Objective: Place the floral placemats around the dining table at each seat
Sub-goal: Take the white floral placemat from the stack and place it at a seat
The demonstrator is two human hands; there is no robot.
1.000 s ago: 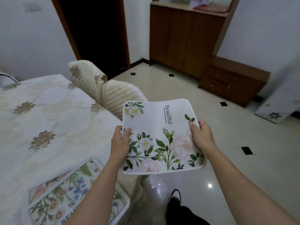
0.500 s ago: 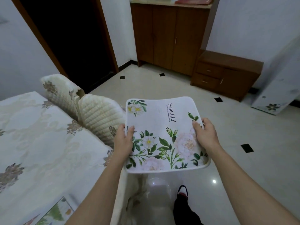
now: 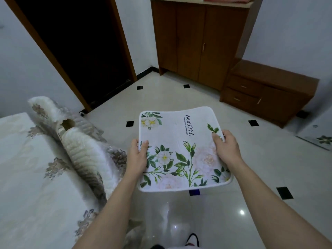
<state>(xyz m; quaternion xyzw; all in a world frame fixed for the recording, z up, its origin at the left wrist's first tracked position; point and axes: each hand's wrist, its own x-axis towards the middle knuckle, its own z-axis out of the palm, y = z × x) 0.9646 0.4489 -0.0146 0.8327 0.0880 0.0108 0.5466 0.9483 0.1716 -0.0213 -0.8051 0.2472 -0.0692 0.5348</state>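
I hold a white floral placemat point(image 3: 181, 146) printed with green stems, pale flowers and the word "Beautiful" flat in the air over the floor. My left hand point(image 3: 137, 157) grips its left edge, thumb on top. Gripping the right edge is my right hand point(image 3: 225, 148), thumb also on top. The dining table point(image 3: 23, 168), under a cream flowered cloth, lies to my left, apart from the mat.
Two chairs with quilted cream covers point(image 3: 77, 146) stand against the table's near side. A dark doorway point(image 3: 80, 51) opens ahead on the left. Wooden cabinets point(image 3: 197, 36) and a low drawer unit point(image 3: 265, 90) line the far wall. Glossy tiled floor point(image 3: 269, 177) spreads to the right.
The view has swung right and away from the table; the placemat lying on the table has left the frame. Both hands keep the same grip on the held mat.
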